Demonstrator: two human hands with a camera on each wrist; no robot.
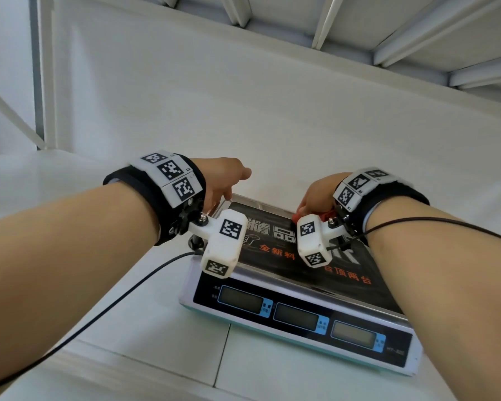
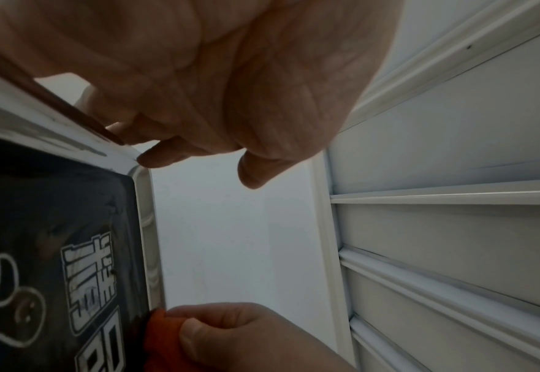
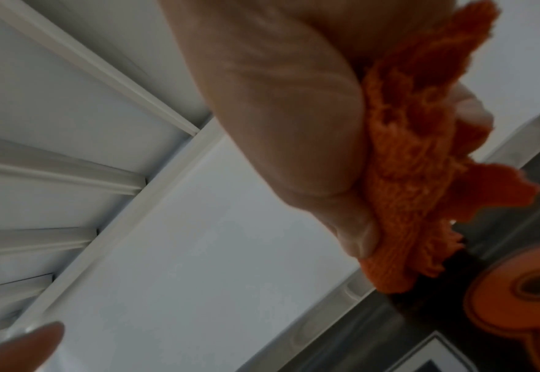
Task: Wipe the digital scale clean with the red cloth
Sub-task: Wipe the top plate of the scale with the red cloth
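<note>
Your right hand [image 1: 315, 198] bunches fuzzy red-orange cloth [image 3: 421, 176], fingers clamped round it, pressed on far edge of grey digital scale [image 1: 298, 311] on white shelf. Your left hand [image 1: 223, 178], fingers loosely bent, touches far-left corner: likely steadying.

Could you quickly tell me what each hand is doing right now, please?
Left hand: open, fingertips resting on the digital scale at its far left corner.
Right hand: gripping the bunched red cloth against the scale's platform.
</note>
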